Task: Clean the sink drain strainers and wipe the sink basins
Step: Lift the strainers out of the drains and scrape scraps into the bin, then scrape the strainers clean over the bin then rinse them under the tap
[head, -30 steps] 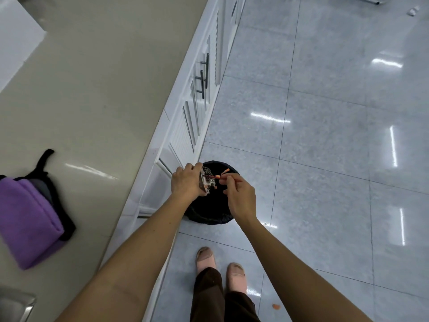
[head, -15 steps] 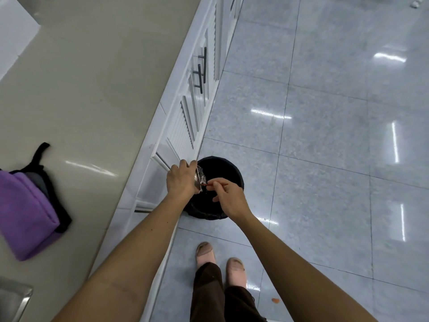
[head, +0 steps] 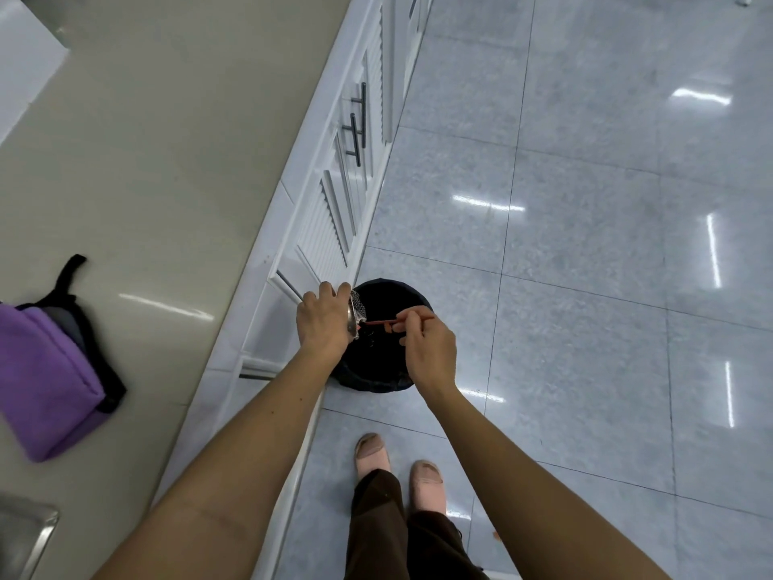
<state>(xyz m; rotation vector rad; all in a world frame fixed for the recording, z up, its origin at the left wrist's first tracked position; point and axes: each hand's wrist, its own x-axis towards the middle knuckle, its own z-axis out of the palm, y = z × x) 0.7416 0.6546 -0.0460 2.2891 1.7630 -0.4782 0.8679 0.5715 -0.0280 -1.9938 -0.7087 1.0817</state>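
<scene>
The left hand [head: 324,324] curls its fingers round the strainer [head: 358,313], held over the black bin [head: 376,385]. At its 3 o'clock the right hand [head: 428,349] pinches a thin stick [head: 387,321] against the mesh. It looks like picking dirt out; next, flick it down into the bin

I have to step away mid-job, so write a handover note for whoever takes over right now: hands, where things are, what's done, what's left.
Left hand grips the mesh strainer over the black bin.
Right hand pinches a thin orange stick, tip at the mesh.
Purple cloth lies on the counter; a sink corner shows nearer.
Done: strainer is out and at the bin.
Left: finish picking it clean, refit it, wipe the basins.
</scene>
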